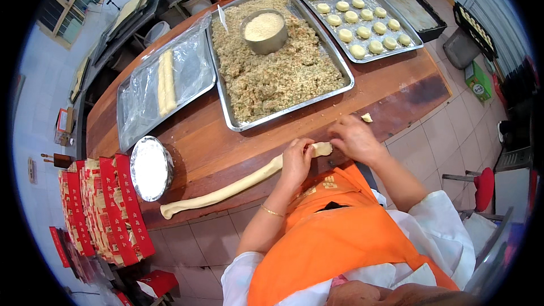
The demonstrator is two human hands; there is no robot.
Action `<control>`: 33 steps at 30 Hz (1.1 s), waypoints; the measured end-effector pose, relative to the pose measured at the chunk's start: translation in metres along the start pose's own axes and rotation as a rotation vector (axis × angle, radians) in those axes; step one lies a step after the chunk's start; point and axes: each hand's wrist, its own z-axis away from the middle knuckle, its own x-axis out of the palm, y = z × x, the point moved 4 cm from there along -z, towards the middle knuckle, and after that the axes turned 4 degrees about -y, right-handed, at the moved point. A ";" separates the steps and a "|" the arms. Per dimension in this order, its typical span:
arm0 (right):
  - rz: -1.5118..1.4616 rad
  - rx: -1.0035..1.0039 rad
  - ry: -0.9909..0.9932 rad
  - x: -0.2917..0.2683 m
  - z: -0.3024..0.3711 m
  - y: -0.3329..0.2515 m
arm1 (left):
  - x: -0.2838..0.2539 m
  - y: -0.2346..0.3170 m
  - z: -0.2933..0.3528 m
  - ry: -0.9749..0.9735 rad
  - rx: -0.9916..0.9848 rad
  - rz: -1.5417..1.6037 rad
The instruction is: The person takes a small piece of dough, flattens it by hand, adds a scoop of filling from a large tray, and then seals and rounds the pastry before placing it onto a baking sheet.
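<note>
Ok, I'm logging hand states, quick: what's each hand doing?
Left hand: closed on the dough rope, near one end.
Right hand: fingers bent at that end; grip cannot be told.

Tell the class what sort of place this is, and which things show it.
Probably a bakery or pastry workshop: a long dough roll lies on the wooden table, a metal tray holds a crumbly mixture, and another tray carries rows of small pale rounds.

Left fingers (302, 143) on dough rope (232, 189); right fingers (340, 131) near end.
</note>
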 end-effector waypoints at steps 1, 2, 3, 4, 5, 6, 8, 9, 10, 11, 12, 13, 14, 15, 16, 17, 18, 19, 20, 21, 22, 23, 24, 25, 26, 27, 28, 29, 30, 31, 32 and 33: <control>0.008 0.028 0.000 -0.009 0.009 0.009 | -0.001 0.001 -0.002 -0.004 -0.012 -0.022; 0.016 0.055 -0.001 -0.016 0.016 0.016 | 0.000 0.001 -0.004 -0.007 -0.025 -0.044; -0.044 0.090 -0.061 -0.015 0.023 0.020 | 0.002 0.002 -0.006 0.009 -0.008 -0.091; -0.086 0.055 -0.041 -0.011 0.027 0.024 | 0.005 0.001 -0.007 0.025 0.009 -0.137; -0.127 0.018 -0.021 -0.001 0.029 0.030 | 0.008 0.001 -0.009 0.043 0.026 -0.184; -0.173 -0.019 -0.005 0.004 0.030 0.030 | 0.009 0.004 -0.010 0.077 0.081 -0.216; -0.186 0.008 0.005 0.008 0.032 0.036 | 0.011 0.009 -0.013 0.147 0.191 -0.279; -0.199 0.019 0.015 0.006 0.030 0.034 | 0.011 0.010 -0.014 0.130 0.166 -0.269; -0.279 0.039 0.024 0.006 0.027 0.030 | 0.010 0.012 -0.014 0.113 0.141 -0.258; -0.358 0.059 0.033 0.008 0.022 0.022 | 0.010 0.013 -0.014 0.097 0.116 -0.247; -0.435 0.077 0.042 0.008 0.015 0.013 | 0.009 0.010 -0.014 0.087 0.082 -0.229; -0.407 -0.028 0.057 0.012 0.008 0.003 | 0.011 0.005 -0.013 0.076 0.047 -0.210; -0.378 -0.132 0.073 0.019 0.000 -0.005 | 0.013 0.001 -0.013 0.064 0.013 -0.190; -0.350 -0.238 0.087 0.023 -0.005 -0.009 | 0.013 -0.001 -0.013 0.071 0.035 -0.207; -0.312 -0.293 0.086 0.027 -0.007 -0.007 | 0.012 -0.003 -0.013 0.079 0.057 -0.224; -0.274 -0.348 0.085 0.029 -0.010 -0.005 | 0.012 -0.005 -0.013 0.086 0.080 -0.240; -0.234 -0.407 0.086 0.030 -0.013 -0.004 | 0.009 -0.005 -0.013 0.095 0.103 -0.234; -0.367 -0.316 0.167 0.021 -0.012 0.006 | 0.006 -0.002 -0.012 0.103 0.126 -0.225; -0.228 -0.219 0.240 0.009 -0.008 0.018 | 0.003 0.001 -0.010 0.111 0.148 -0.216; -0.084 -0.120 0.308 -0.011 -0.001 0.027 | 0.001 0.005 -0.008 0.090 0.112 -0.185; 0.127 -0.004 0.356 -0.028 0.007 0.031 | 0.000 0.009 -0.007 0.070 0.075 -0.152; 0.167 0.059 0.347 -0.028 0.016 0.046 | 0.001 0.010 -0.006 0.050 0.038 -0.120; 0.210 0.128 0.339 -0.027 0.027 0.059 | 0.002 0.011 -0.004 0.050 0.046 -0.120; 0.140 0.138 0.319 -0.022 0.031 0.068 | 0.005 0.010 -0.003 0.052 0.051 -0.120; 0.070 0.148 0.299 -0.016 0.033 0.076 | 0.007 0.010 -0.002 0.054 0.056 -0.120; -0.002 0.158 0.278 -0.011 0.036 0.081 | 0.008 0.009 -0.002 0.062 0.050 -0.106; -0.126 0.125 0.282 -0.011 0.032 0.071 | 0.007 0.008 -0.001 0.070 0.042 -0.094; -0.250 0.092 0.285 -0.008 0.026 0.055 | 0.007 0.007 -0.001 0.078 0.035 -0.082; -0.378 0.057 0.291 -0.006 0.020 0.038 | 0.006 0.006 -0.001 0.079 0.032 -0.081; -0.438 -0.042 0.213 -0.002 0.013 0.023 | 0.004 0.005 -0.001 0.080 0.027 -0.085; -0.495 -0.141 0.135 0.003 0.008 0.010 | 0.002 0.004 -0.001 0.080 0.022 -0.089; -0.483 -0.228 0.118 0.011 0.001 0.003 | -0.001 0.003 -0.003 0.085 0.026 -0.123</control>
